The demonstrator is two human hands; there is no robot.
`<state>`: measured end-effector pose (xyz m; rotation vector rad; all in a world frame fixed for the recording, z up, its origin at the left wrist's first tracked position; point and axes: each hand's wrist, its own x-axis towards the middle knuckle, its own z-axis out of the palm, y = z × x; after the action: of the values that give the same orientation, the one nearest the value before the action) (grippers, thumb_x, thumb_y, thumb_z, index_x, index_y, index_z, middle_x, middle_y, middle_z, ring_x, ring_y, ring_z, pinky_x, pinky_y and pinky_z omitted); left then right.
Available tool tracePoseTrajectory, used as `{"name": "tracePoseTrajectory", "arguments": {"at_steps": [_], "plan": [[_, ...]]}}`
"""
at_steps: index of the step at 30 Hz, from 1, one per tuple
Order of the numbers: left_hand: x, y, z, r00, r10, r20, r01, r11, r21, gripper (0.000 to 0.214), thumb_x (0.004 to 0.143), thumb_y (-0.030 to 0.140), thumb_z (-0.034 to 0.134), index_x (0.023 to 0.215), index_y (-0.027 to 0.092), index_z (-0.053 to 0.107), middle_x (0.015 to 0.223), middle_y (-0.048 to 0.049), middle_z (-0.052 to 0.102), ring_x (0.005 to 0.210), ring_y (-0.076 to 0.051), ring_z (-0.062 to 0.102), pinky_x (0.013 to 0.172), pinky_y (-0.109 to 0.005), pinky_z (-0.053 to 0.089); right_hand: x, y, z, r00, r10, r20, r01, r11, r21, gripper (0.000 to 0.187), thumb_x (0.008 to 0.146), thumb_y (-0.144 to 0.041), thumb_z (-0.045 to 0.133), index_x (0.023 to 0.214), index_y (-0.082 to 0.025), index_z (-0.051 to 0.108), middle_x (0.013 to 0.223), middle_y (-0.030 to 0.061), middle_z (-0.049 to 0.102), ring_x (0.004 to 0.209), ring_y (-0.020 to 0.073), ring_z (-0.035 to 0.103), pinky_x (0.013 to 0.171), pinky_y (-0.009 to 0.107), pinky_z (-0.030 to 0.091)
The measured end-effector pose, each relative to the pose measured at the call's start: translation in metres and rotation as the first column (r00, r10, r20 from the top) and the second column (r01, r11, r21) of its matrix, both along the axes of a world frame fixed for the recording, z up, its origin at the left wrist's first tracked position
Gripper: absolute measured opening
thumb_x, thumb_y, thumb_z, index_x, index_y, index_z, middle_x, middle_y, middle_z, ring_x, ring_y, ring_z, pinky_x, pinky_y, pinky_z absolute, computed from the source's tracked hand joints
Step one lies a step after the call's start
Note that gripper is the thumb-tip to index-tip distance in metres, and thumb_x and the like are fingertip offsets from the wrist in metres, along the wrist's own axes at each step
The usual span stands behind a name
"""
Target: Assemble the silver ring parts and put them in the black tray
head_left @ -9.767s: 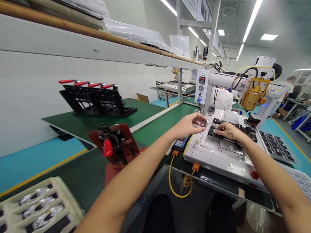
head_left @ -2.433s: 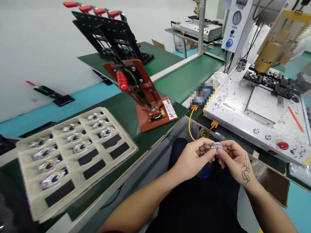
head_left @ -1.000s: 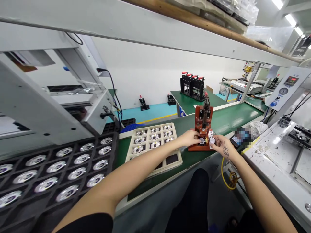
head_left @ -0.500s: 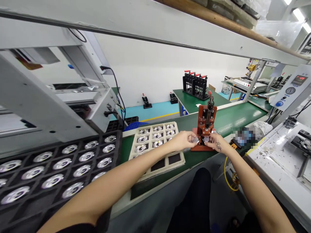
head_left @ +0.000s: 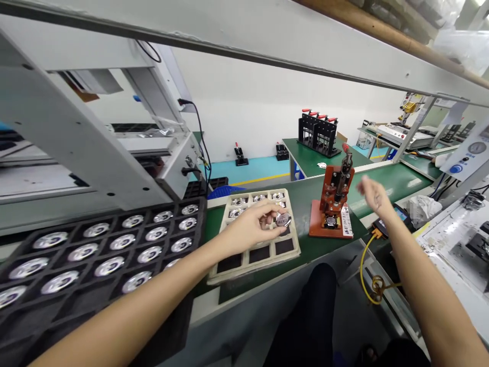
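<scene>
My left hand (head_left: 252, 226) pinches a small round silver part (head_left: 283, 219) just above the beige tray (head_left: 256, 257), over its right-hand pockets. Silver parts fill the tray's far pockets; the near ones show bare dark bottoms. My right hand (head_left: 373, 194) is raised in the air, blurred, close to the red-tipped lever (head_left: 346, 149) of the red press jig (head_left: 333, 204). Another silver part (head_left: 330, 221) lies in the nest at the jig's base.
A black tray (head_left: 95, 250) full of silver parts sits at the left under a grey machine frame (head_left: 76, 127). A green conveyor belt (head_left: 385, 181) runs behind the jig. A white machine bed (head_left: 454, 244) and a yellow cable (head_left: 369, 265) are at the right.
My left hand has drawn away from the jig to the beige tray with a silver part. My right hand has let go of the part in the jig and risen toward the lever.
</scene>
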<state>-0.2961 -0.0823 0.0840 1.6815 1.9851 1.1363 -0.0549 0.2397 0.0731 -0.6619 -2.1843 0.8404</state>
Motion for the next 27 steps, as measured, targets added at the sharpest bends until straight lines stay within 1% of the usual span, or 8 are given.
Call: {"name": "tracePoseTrajectory", "arguments": {"at_steps": [3, 7, 9, 12, 16, 22, 25, 27], "plan": [[0.015, -0.002, 0.005, 0.996, -0.052, 0.074, 0.05, 0.998, 0.027, 0.035, 0.084, 0.042, 0.078, 0.113, 0.022, 0.074, 0.113, -0.0072, 0.071, 0.085, -0.019, 0.066, 0.081, -0.033, 0.058, -0.036, 0.017, 0.068, 0.993, -0.031, -0.117, 0.032, 0.999, 0.008, 0.091, 0.107, -0.082, 0.014, 0.136, -0.015, 0.069, 0.115, 0.018, 0.078, 0.109, 0.0296, 0.074, 0.098, 0.047, 0.057], [0.03, -0.006, 0.004, 0.968, -0.069, 0.243, 0.083, 0.995, -0.047, 0.041, 0.085, 0.042, 0.077, 0.119, 0.02, 0.069, 0.092, -0.0034, 0.071, 0.082, -0.019, 0.068, 0.08, -0.034, 0.06, -0.058, -0.026, 0.118, 0.934, 0.167, -0.317, -0.114, 0.977, 0.179, 0.093, 0.11, -0.075, 0.006, 0.138, -0.01, 0.067, 0.102, 0.0138, 0.074, 0.093, 0.0254, 0.078, 0.09, 0.045, 0.059], [0.031, -0.015, 0.005, 0.976, -0.046, 0.213, 0.056, 0.998, -0.039, 0.04, 0.084, 0.041, 0.077, 0.117, 0.02, 0.07, 0.092, -0.0032, 0.071, 0.083, -0.019, 0.068, 0.079, -0.033, 0.059, -0.045, -0.066, 0.112, 0.931, 0.135, -0.338, -0.023, 0.948, 0.316, 0.077, 0.115, -0.066, 0.015, 0.122, -0.019, 0.075, 0.095, 0.0083, 0.073, 0.094, 0.0239, 0.076, 0.095, 0.045, 0.058], [0.031, -0.029, 0.007, 0.995, -0.001, 0.1, 0.004, 1.0, -0.029, 0.036, 0.085, 0.039, 0.075, 0.116, 0.022, 0.071, 0.094, -0.0029, 0.071, 0.082, -0.019, 0.067, 0.076, -0.032, 0.058, -0.016, -0.114, 0.075, 0.923, 0.141, -0.357, 0.043, 0.886, 0.461, 0.049, 0.117, -0.045, 0.037, 0.099, -0.025, 0.078, 0.095, 0.0072, 0.076, 0.102, 0.0276, 0.074, 0.103, 0.048, 0.054], [0.038, -0.033, 0.012, 1.0, 0.016, -0.022, -0.017, 1.0, -0.016, 0.034, 0.085, 0.035, 0.073, 0.117, 0.023, 0.07, 0.092, -0.0014, 0.072, 0.078, -0.019, 0.068, 0.07, -0.031, 0.057, 0.001, -0.127, 0.032, 0.926, 0.208, -0.314, 0.0, 0.832, 0.554, 0.037, 0.113, -0.027, 0.042, 0.108, -0.025, 0.079, 0.114, 0.0095, 0.082, 0.127, 0.0324, 0.072, 0.116, 0.054, 0.047], [0.065, -0.027, 0.013, 0.973, -0.087, -0.214, 0.109, 0.99, 0.092, 0.031, 0.088, 0.026, 0.07, 0.119, 0.022, 0.065, 0.098, -0.0033, 0.074, 0.08, -0.02, 0.071, 0.071, -0.033, 0.058, 0.007, -0.126, 0.029, 0.961, 0.177, -0.214, -0.038, 0.847, 0.53, 0.037, 0.113, -0.026, 0.043, 0.132, -0.026, 0.074, 0.139, 0.0109, 0.076, 0.146, 0.0331, 0.062, 0.124, 0.058, 0.044], [0.077, -0.03, 0.012, 0.925, -0.077, -0.373, 0.138, 0.98, 0.142, 0.033, 0.091, 0.022, 0.068, 0.123, 0.02, 0.062, 0.105, -0.0066, 0.074, 0.085, -0.022, 0.073, 0.073, -0.033, 0.059, 0.021, -0.15, 0.025, 0.969, 0.103, -0.225, 0.033, 0.847, 0.53, 0.039, 0.11, -0.026, 0.053, 0.146, -0.026, 0.066, 0.153, 0.0142, 0.066, 0.154, 0.0366, 0.051, 0.127, 0.062, 0.037], [0.082, -0.033, 0.012, 0.878, -0.06, -0.474, 0.157, 0.973, 0.168, 0.032, 0.095, 0.021, 0.065, 0.126, 0.018, 0.061, 0.108, -0.009, 0.074, 0.09, -0.024, 0.074, 0.076, -0.035, 0.061, 0.03, -0.172, 0.019, 0.952, 0.037, -0.304, 0.106, 0.891, 0.442, 0.032, 0.107, -0.027, 0.061, 0.136, -0.027, 0.072, 0.141, 0.0146, 0.07, 0.143, 0.0366, 0.059, 0.122, 0.06, 0.043]]}}
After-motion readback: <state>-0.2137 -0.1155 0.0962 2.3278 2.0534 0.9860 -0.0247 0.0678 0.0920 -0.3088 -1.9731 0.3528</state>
